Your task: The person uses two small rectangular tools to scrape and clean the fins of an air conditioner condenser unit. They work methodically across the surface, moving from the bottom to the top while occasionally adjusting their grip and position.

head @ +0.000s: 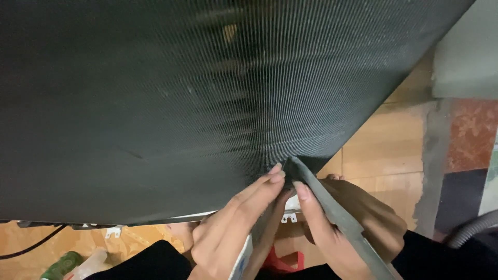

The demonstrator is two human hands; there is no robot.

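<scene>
Finned coil panel (181, 103), dark and closely ribbed, fills most of the view and leans over both hands, its lower edge running just above the wrists. Far to the left of the left hand, below that edge, a black cable (31, 243) and a green-and-clear bottle (70, 264) lie on the orange floor (384, 145). The left hand (228, 228) reaches up with its fingers held straight and close together, their tips pressed against the fins beside the panel's lower corner; it grips nothing that I can see. Just to its right, the right hand (337, 223) is closed on a grey metal strip (332, 212), thumb on top, with the strip's upper end touching the same corner and its length slanting down to the right.

The step in hand looks like fitting or freeing the strip at that corner. The next move would seem to call for a steady hold on the strip while the left fingertips keep off the thin fins, which probably bend easily.

Room is tight above and to the left under the panel; open floor lies to the right of the right hand, up to a grey wall (461, 52) and a grey hose (474, 228).
</scene>
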